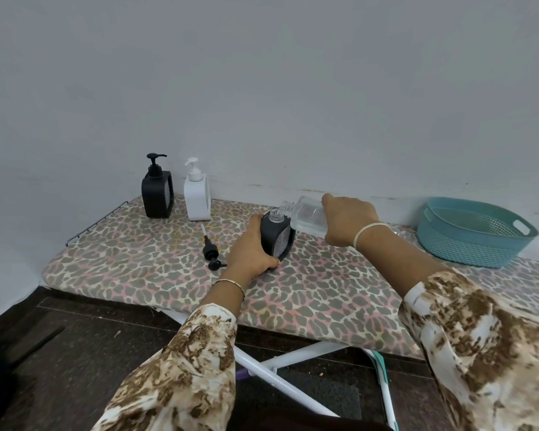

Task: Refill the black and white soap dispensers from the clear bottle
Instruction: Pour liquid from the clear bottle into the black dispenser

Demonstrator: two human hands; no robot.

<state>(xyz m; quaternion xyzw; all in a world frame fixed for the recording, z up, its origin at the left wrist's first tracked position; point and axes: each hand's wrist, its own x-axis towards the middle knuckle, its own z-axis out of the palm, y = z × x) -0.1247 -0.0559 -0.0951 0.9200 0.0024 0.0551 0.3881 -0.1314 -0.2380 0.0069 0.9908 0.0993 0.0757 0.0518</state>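
The open black dispenser (277,241) stands tilted on the bench (131,262) with its pump (210,248) lying just to its left. The left hand (251,253) is wrapped around its body to steady it. The right hand (349,222) is clamped on the clear bottle (307,217), which lies almost level just right of the dispenser, its threaded mouth right at the dispenser's neck. I cannot tell whether any liquid is crossing yet. The main risk, as I judge it, is a spill. Both mouths are narrow, so a small misalignment or too quick a tip would send soap down the dispenser's side and onto the fabric cover. The dispenser's tilt adds to this, since it could slip if the left hand relaxes. A second black dispenser (157,197) and the white dispenser (196,199) wait behind and to the left of the open one, pumps on. A teal basket (467,247) sits well to its right.
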